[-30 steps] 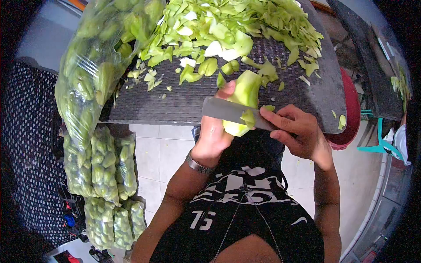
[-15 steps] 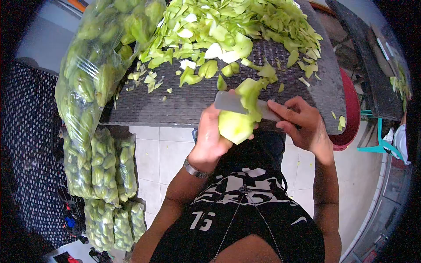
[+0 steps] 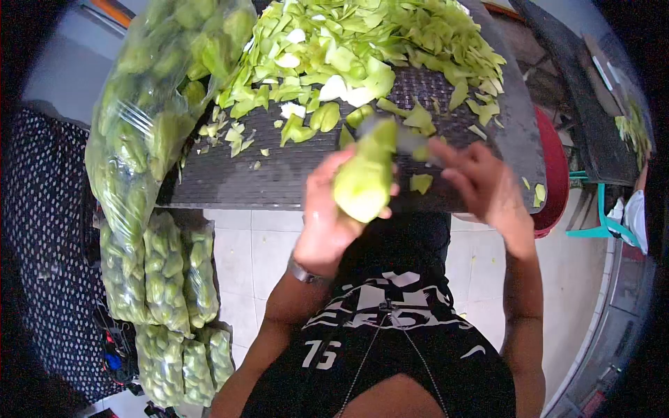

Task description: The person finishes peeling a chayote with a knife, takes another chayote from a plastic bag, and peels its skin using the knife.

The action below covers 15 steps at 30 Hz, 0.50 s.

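A pale green, partly peeled vegetable is gripped in my left hand, in front of the dark woven table top. My right hand is closed on a knife, whose blade is blurred by motion and lies just beyond the vegetable, partly behind it. Close to the knife, a loose piece of peel shows over the table. A large heap of green peelings covers the far part of the table top.
At the left, a big clear bag of green vegetables hangs over the table edge. Several smaller filled bags lie below it on the tiled floor. A red basin and a turquoise stool stand at the right.
The knife has moved away from me, from across the vegetable to beyond it. My left hand has tilted the vegetable's cut end towards me. A piece of peel now shows beside the knife.
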Available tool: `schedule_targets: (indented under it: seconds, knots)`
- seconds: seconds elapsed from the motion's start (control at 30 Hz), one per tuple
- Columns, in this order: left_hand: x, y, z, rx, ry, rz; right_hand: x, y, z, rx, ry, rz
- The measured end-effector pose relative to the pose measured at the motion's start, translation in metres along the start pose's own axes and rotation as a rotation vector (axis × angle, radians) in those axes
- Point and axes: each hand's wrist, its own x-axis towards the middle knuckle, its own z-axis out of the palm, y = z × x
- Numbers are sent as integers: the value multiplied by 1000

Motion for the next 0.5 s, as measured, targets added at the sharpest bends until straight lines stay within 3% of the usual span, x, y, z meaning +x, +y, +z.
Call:
schedule_targets:
  seconds: [0.1,0.17,0.3,0.37,0.4,0.47,0.5]
  knots:
    - [-9,29,-7,-48,-45,55,3,43,-5,-15,147,-29]
    - [-7,35,-8,-29,-20,92,3,53,-7,105,126,61]
    - [3,27,-5,-57,5,133,11,19,-19,541,-104,551]
    - [12,21,-9,-86,78,133,13,13,-8,550,-32,406]
    - [15,18,-9,-101,117,130,12,15,8,427,87,153]
    - [16,12,-6,-76,135,160,7,-1,16,279,160,-117]
    - [16,8,-2,-61,118,182,4,-21,10,257,117,-138]
